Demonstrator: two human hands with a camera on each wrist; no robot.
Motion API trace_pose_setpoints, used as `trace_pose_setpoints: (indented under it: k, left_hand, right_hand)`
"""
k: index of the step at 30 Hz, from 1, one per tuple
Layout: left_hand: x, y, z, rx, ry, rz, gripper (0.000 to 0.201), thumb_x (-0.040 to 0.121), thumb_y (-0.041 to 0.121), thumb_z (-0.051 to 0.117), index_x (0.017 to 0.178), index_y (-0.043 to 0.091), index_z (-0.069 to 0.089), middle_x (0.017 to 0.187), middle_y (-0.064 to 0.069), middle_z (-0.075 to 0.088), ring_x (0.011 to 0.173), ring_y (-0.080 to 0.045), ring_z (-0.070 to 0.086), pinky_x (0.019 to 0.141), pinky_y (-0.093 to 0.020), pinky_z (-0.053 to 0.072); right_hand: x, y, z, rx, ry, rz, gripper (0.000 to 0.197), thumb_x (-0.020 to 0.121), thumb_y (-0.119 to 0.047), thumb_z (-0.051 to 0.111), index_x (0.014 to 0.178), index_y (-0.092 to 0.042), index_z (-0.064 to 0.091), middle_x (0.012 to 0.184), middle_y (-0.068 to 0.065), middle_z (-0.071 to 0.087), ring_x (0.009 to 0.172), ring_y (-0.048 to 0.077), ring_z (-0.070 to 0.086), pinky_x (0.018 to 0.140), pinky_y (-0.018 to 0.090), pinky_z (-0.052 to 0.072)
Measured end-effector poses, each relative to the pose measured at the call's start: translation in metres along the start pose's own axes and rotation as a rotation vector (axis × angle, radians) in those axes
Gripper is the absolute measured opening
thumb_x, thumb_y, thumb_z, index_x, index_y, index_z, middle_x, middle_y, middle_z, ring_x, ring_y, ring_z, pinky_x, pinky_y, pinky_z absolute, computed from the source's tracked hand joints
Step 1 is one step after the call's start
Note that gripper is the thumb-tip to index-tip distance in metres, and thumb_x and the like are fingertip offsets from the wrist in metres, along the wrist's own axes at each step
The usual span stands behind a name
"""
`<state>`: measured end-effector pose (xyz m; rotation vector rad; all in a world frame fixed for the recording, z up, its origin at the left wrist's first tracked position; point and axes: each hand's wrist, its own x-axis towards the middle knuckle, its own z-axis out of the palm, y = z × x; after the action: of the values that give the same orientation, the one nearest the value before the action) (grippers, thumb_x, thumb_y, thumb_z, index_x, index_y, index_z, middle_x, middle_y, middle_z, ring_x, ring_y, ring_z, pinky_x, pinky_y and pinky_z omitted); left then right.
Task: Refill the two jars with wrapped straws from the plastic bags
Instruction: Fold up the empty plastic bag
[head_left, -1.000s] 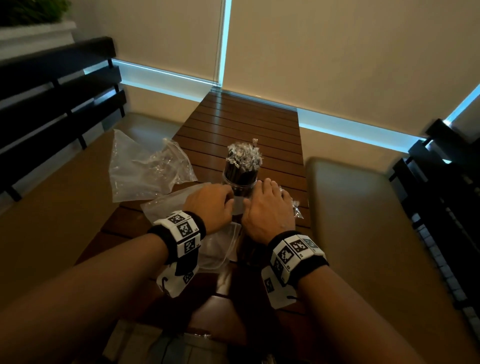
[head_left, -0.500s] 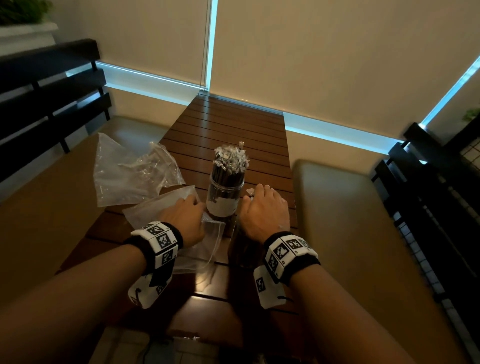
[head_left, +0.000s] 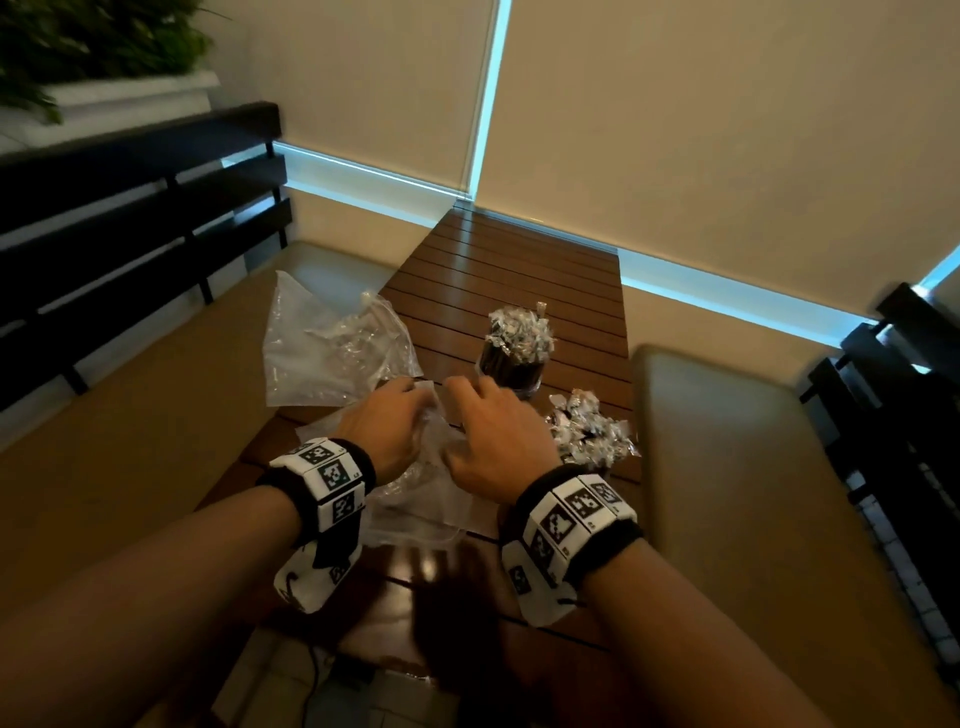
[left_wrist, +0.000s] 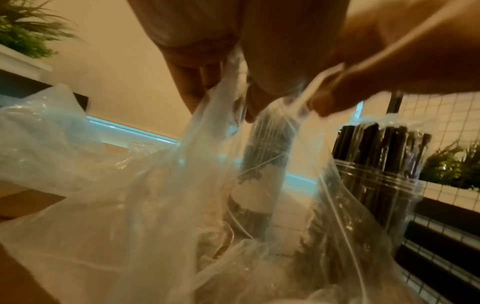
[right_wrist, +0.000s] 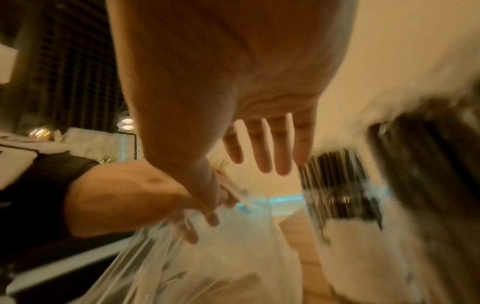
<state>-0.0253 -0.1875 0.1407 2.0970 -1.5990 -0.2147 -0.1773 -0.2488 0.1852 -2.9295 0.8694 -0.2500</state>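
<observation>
Two glass jars hold dark straws in clear wrappers: the far jar (head_left: 514, 358) stands mid-table, the near jar (head_left: 587, 441) by the table's right edge. A clear plastic bag (head_left: 421, 493) hangs between my hands. My left hand (head_left: 395, 415) pinches one side of its rim, plainly in the left wrist view (left_wrist: 207, 86). My right hand (head_left: 483, 415) pinches the other side with the thumb (left_wrist: 332, 96), its other fingers (right_wrist: 259, 148) straight. The bag (left_wrist: 182, 205) looks empty. Both jars show behind it (left_wrist: 376, 156), blurred in the right wrist view (right_wrist: 337, 189).
A second crumpled clear bag (head_left: 332, 353) lies over the left edge of the slatted wooden table (head_left: 519, 270). Padded benches (head_left: 727, 441) flank the table, with dark slatted backs (head_left: 130, 234) behind. Blinds close off the far end.
My right hand has left the near jar and joined the left hand on the bag. Both hands have lifted the bag's rim off the table. The near jar now stands uncovered at the right.
</observation>
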Motion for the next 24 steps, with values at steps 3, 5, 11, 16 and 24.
trace_pose_setpoints:
  k: [3,5,11,16,24]
  left_hand:
    - [-0.009,-0.004,-0.006,-0.012,-0.023,0.027,0.026,0.093,0.020,0.055,0.118,0.024,0.059,0.117,0.003,0.052,0.102,-0.019,0.055,0.086,-0.036,0.051]
    - [-0.016,-0.011,-0.010,0.087,-0.197,0.056,0.037,0.089,0.024,0.058,0.125,0.028,0.056,0.120,0.006,0.051,0.107,-0.017,0.054,0.090,-0.034,0.049]
    - [-0.030,-0.049,0.004,-0.019,-0.462,-0.142,0.108,0.063,0.097,0.014,0.135,0.028,0.054,0.143,0.004,0.042,0.129,-0.016,0.043,0.111,-0.041,0.033]
    - [-0.019,-0.071,0.045,0.319,-0.593,-0.116,0.068,0.090,0.061,0.042,0.149,0.036,0.020,0.160,-0.008,0.007,0.141,-0.037,0.025,0.111,-0.052,0.032]
    - [-0.020,-0.093,0.080,0.408,-0.604,-0.071,0.052,0.085,0.057,0.039,0.130,0.030,0.040,0.142,-0.011,0.035,0.121,-0.034,0.042,0.100,-0.051,0.042]
  right_hand:
    - [0.003,-0.003,0.022,0.122,-0.132,0.041,0.028,0.091,-0.022,0.056,0.119,-0.017,0.051,0.111,0.008,0.061,0.097,0.031,0.062,0.075,0.039,0.052]
    - [-0.003,-0.002,0.036,0.067,-0.158,0.010,0.021,0.094,-0.015,0.051,0.115,-0.013,0.055,0.111,0.010,0.060,0.096,0.034,0.063,0.074,0.039,0.050]
    - [-0.034,0.005,0.086,-0.173,-0.515,-0.018,0.030,0.098,-0.017,0.050,0.128,-0.010,0.051,0.128,0.013,0.048,0.111,0.034,0.057,0.084,0.045,0.052]
    - [-0.022,-0.002,0.085,-0.119,-0.749,0.146,0.053,0.094,-0.041,0.055,0.139,-0.015,0.044,0.140,0.011,0.043,0.130,0.033,0.043,0.103,0.046,0.039]
    - [0.002,-0.020,0.124,0.051,-0.517,0.013,0.061,0.089,-0.045,0.057,0.141,-0.023,0.034,0.150,0.012,0.029,0.135,0.035,0.034,0.102,0.049,0.042]
